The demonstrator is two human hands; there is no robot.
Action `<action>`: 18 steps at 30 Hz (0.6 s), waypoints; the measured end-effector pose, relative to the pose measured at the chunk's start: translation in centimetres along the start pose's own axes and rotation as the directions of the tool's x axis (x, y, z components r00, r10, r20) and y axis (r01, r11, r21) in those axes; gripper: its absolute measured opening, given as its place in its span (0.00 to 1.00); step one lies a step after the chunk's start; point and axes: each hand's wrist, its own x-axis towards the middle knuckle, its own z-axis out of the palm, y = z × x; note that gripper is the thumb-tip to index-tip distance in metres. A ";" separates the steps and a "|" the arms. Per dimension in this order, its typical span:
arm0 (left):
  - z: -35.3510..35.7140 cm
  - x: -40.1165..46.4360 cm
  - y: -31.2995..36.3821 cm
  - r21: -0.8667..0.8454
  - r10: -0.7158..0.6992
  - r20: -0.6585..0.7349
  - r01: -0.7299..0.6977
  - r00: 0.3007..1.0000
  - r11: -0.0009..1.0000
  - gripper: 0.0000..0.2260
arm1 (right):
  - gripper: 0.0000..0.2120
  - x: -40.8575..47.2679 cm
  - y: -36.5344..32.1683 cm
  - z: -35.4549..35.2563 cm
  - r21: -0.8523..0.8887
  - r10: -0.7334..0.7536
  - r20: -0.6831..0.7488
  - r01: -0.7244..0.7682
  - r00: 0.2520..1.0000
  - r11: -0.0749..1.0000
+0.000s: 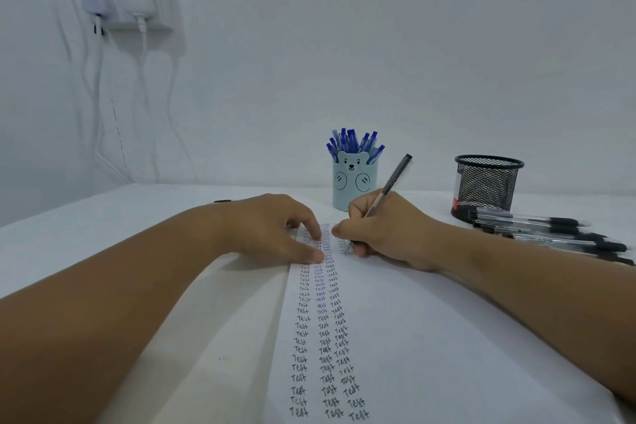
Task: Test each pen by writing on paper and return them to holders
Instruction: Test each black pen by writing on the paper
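Black-capped pen (392, 183) is being gripped by right hand (385, 234), tip on paper (430, 337) (writing test under way); sheet is being pressed by left hand (272, 231), fingers flat. Return to mesh holder (487, 184) is judged next.

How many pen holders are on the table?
2: a light blue bear holder full of blue pens behind the hands, and a black mesh holder farther right beside loose black pens.
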 end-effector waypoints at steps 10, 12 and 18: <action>0.1 0.2 -0.1 0.002 -0.013 0.000 0.013 1.000 1.000 0.26 | 0.19 -0.1 -0.1 0.1 -0.080 -0.004 0.023 0.006 1.000 0.997; 0.1 0.1 0.0 0.002 -0.012 -0.002 0.012 1.000 1.000 0.28 | 0.19 -0.2 -0.1 0.0 -0.068 -0.011 0.015 0.012 1.000 0.998; 0.1 0.1 0.0 0.005 -0.023 -0.007 0.023 1.000 1.000 0.25 | 0.19 0.0 -0.1 0.2 -0.092 -0.035 0.011 0.036 0.999 0.995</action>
